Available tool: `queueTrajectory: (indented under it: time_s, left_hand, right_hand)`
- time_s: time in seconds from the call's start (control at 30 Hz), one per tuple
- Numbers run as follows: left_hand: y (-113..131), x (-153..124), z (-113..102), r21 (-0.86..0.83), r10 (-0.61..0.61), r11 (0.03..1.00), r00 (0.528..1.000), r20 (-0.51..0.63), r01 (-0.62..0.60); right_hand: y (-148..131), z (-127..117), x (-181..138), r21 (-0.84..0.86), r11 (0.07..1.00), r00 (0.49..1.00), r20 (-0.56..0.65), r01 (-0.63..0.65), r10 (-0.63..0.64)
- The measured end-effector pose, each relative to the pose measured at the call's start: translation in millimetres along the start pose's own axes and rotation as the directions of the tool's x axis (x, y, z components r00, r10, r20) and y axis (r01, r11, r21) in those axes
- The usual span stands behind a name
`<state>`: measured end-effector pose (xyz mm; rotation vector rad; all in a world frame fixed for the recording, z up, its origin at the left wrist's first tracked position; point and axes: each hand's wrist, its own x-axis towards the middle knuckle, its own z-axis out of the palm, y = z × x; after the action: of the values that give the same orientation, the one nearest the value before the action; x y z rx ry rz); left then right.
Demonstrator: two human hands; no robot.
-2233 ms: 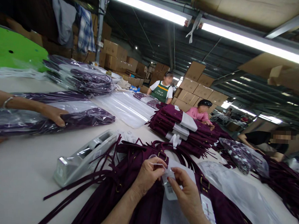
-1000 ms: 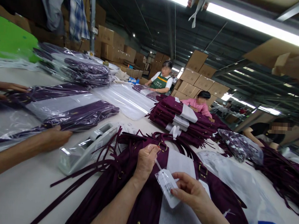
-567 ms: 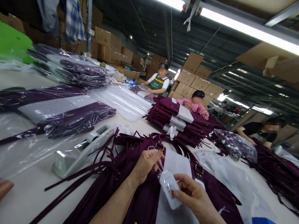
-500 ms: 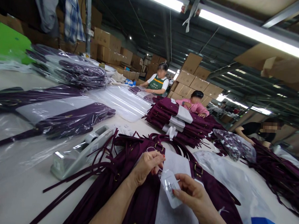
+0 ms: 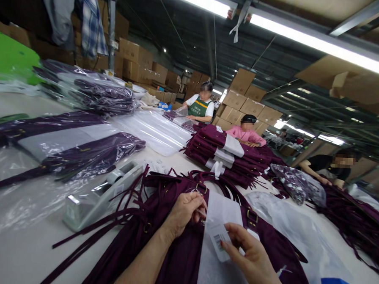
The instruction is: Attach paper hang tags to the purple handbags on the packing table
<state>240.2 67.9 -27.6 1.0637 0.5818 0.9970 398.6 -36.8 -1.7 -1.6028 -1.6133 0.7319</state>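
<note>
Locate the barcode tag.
Head view, lower part, right of centre: the barcode tag is pinched in the right hand, over the pale strip lying on the purple bag.

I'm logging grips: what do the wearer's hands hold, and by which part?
The right hand pinches the barcode tag by its right edge; the left hand seems to pinch a pale string, exact spot unclear.

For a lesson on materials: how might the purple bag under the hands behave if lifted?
The purple bag would probably flop, as it lies flattened in soft folds. Its thin strips, trailing loose over the table, would likely dangle.
</note>
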Motion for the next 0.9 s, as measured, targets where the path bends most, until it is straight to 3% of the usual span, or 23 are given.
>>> queueTrajectory:
  time_s: [0.07,0.13,0.27,0.37,0.47,0.73,0.8,0.9]
  left_hand:
    - [2.3,-0.5,0.6,-0.055,0.004,0.998,1.000,0.004,-0.004]
    - [4.3,-1.0,1.0,-0.127,0.022,0.992,1.000,-0.020,-0.024]
    - [5.8,-0.9,-0.8,-0.268,0.069,0.959,0.994,-0.090,-0.091]
    - [5.4,-0.7,-3.5,-0.313,0.042,0.947,0.995,-0.095,-0.070]
    - [4.0,-0.2,-5.3,-0.330,0.024,0.943,0.997,-0.072,-0.047]
    - [1.0,-1.3,-3.1,-0.212,0.049,0.974,0.991,-0.128,-0.075]
    - [1.8,-2.0,-1.7,-0.102,0.075,0.991,0.988,-0.138,-0.090]
    - [1.8,-2.0,0.6,0.062,0.081,0.995,0.991,-0.104,-0.075]
  right_hand:
    - [-0.3,-3.2,-1.4,-0.198,0.973,0.992,-0.017,0.119,-0.125]
    - [-1.1,-6.3,-2.5,-0.370,0.890,0.957,-0.009,0.268,-0.292]
    - [1.6,-11.5,-4.0,-0.647,0.549,0.771,0.094,0.528,-0.630]
    - [4.6,-16.2,-6.1,-0.755,0.360,0.682,0.156,0.549,-0.714]
    - [3.4,-21.5,-9.5,-0.797,0.269,0.645,0.187,0.541,-0.741]
    - [2.1,-24.9,-9.9,-0.824,0.252,0.639,0.163,0.507,-0.752]
    - [4.2,-25.4,-9.2,-0.827,0.306,0.680,0.121,0.472,-0.723]
    - [2.9,-25.9,-6.9,-0.794,0.444,0.790,0.073,0.416,-0.609]
